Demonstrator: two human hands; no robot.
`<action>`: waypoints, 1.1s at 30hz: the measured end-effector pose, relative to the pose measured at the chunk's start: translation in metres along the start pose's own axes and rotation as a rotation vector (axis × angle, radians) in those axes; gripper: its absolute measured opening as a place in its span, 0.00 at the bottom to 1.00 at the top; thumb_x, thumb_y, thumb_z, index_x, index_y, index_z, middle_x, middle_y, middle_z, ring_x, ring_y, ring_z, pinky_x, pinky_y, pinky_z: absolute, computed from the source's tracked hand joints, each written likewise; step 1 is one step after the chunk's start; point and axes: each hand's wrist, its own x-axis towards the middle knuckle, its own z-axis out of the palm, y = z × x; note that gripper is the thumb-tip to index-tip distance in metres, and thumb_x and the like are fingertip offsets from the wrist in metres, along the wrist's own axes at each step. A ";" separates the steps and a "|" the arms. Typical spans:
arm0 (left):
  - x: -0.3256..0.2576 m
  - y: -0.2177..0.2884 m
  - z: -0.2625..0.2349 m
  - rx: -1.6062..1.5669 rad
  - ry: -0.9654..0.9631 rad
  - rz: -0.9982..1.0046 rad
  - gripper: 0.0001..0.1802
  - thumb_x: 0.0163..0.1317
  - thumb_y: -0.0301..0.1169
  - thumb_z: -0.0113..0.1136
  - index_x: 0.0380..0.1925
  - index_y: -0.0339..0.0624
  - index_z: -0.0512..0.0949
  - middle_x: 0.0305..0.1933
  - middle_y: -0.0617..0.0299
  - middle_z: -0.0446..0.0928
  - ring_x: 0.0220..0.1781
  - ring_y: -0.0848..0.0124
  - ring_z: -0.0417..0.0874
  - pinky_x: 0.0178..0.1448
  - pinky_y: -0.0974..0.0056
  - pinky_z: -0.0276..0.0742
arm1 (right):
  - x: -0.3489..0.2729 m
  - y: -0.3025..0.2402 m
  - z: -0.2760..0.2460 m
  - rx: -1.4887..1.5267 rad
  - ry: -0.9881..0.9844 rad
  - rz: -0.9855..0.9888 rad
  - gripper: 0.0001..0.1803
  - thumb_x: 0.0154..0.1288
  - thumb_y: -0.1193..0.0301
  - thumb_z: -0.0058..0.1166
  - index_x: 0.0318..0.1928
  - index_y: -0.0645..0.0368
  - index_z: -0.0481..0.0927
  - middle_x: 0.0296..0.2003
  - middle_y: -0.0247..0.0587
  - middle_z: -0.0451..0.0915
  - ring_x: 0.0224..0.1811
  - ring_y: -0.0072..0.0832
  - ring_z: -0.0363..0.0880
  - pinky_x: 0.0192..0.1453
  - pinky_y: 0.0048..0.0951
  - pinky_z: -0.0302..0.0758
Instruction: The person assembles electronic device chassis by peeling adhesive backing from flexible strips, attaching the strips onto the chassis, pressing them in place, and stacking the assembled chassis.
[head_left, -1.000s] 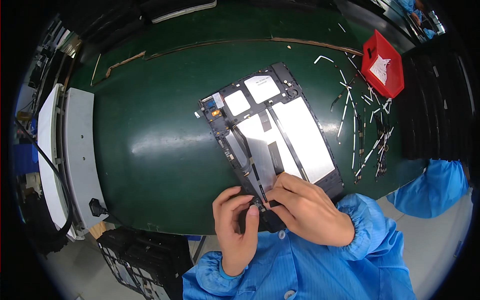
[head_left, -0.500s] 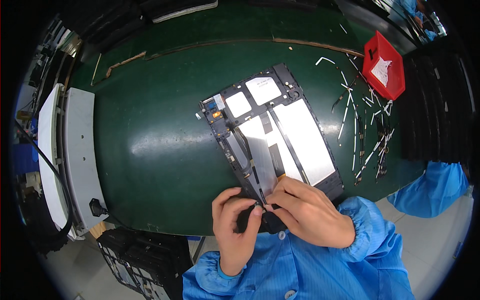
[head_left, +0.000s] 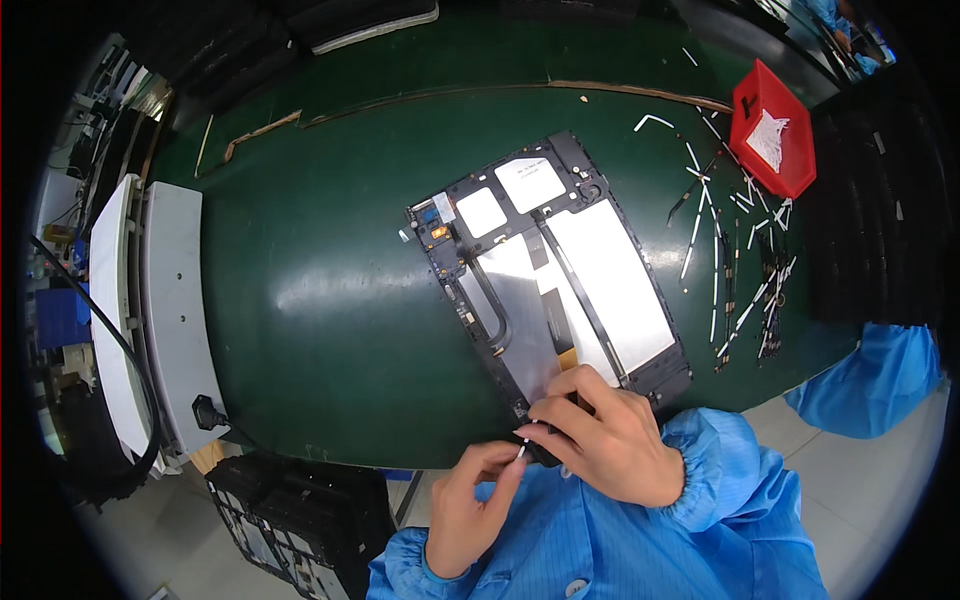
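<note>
A wide green bench (head_left: 330,300) fills most of the scene, its glossy top curving off toward the edges. To the person's left a long white-grey housing (head_left: 165,310) lies along the bench end, with a black cable (head_left: 120,350) looped past it to a plug at its near corner. Below the near edge sits a stack of black trays (head_left: 290,515).

In the middle of the bench lies an opened tablet frame (head_left: 545,270), flat and turned at an angle, black-rimmed, with pale panels inside and a dark flat cable running through it; its near corner reaches the bench edge, right under the hands. At the far right stands a small red bin (head_left: 770,130) holding white scraps, and between it and the frame a scatter of thin white and dark strips (head_left: 735,250) lies loose on the green.

Both forearms come up in blue sleeves (head_left: 720,500). The right hand (head_left: 610,440) rests on the near corner of the frame, fingers curled and pressing down there. The left hand (head_left: 475,500) is just off the bench edge, thumb and forefinger pinched on a tiny white strip (head_left: 522,452) whose tip meets the right hand's fingertips at the frame's corner
</note>
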 end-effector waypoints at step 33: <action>0.060 0.018 -0.004 0.164 0.252 0.677 0.06 0.49 0.20 0.63 0.29 0.35 0.78 0.30 0.55 0.81 0.42 0.59 0.78 0.55 0.52 0.69 | 0.017 0.101 -0.192 -0.223 0.566 0.321 0.16 0.62 0.69 0.56 0.49 0.64 0.78 0.39 0.45 0.72 0.42 0.34 0.75 0.45 0.30 0.70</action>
